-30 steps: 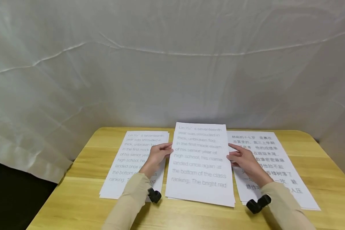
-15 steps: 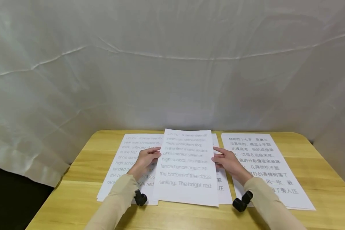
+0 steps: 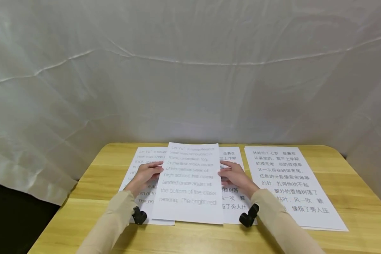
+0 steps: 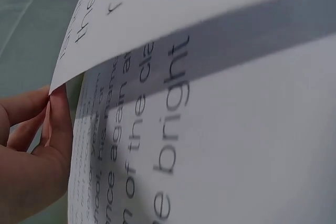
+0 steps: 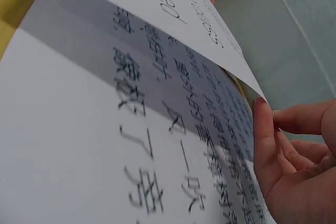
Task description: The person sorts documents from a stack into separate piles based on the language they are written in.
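A white sheet of paper [image 3: 190, 208] printed with large English text is held up above the table between both hands. My left hand [image 3: 144, 177] pinches its left edge between thumb and fingers; my right hand [image 3: 238, 177] pinches the right edge. In the left wrist view, the sheet's edge sits between the fingertips of the left hand [image 4: 37, 140], over English-printed paper [image 4: 220, 156]. The right wrist view has the right hand [image 5: 299, 156] gripping the opposite edge, over Chinese-printed paper [image 5: 79, 145]. The raised sheet casts a shadow on both.
An English-text stack [image 3: 146, 203] lies at the left, partly covered by the raised sheet. A middle Chinese-text stack [image 3: 236, 208] shows behind its right side. Another Chinese-text stack [image 3: 304, 190] lies at the right. All rest on a wooden table [image 3: 190, 240] before a pale fabric backdrop [image 3: 190, 98].
Both hands have carried the English sheet leftward, from over the middle stack to overlapping the left stack. More of the middle Chinese page is uncovered.
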The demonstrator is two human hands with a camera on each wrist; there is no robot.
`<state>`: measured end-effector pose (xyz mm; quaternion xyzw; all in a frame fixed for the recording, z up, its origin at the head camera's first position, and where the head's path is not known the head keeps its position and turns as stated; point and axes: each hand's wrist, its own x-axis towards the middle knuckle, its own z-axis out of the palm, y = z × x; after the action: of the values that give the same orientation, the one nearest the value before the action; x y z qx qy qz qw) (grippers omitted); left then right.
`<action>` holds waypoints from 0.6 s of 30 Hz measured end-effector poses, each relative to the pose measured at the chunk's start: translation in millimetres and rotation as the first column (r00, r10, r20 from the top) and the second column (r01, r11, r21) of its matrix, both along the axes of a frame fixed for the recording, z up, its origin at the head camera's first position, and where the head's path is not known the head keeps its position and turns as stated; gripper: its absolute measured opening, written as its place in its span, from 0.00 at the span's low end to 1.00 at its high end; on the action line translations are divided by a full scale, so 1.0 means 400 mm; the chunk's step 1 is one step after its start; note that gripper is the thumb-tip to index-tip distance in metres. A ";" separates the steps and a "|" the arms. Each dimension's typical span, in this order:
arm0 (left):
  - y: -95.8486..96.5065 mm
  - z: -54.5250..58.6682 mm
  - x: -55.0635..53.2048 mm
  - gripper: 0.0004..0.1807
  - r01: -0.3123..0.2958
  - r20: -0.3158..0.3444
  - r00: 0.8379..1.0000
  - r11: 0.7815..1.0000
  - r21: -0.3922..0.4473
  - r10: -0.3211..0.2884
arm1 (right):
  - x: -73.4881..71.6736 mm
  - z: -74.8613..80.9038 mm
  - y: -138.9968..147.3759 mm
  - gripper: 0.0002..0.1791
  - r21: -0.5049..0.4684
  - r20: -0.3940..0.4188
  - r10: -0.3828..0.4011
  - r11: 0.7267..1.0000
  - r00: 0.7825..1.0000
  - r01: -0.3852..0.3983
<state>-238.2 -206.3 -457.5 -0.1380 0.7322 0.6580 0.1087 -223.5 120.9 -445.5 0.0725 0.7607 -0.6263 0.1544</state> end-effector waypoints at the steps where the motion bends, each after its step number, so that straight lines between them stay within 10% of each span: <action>1: -0.007 0.001 -0.001 0.23 -0.004 0.006 1.000 1.000 0.001 0.004 | -0.003 0.001 -0.007 0.35 0.001 -0.001 -0.003 1.000 1.000 0.003; 18: -0.141 0.034 -0.005 0.27 0.028 0.014 1.000 0.998 -0.053 -0.027 | -0.043 0.002 -0.148 0.34 -0.058 -0.024 0.042 0.997 0.999 -0.043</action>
<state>-240.2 -262.6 -443.9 -0.1352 0.7506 0.6358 0.1188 -240.9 61.8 -444.8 0.0445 0.7451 -0.6457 0.1610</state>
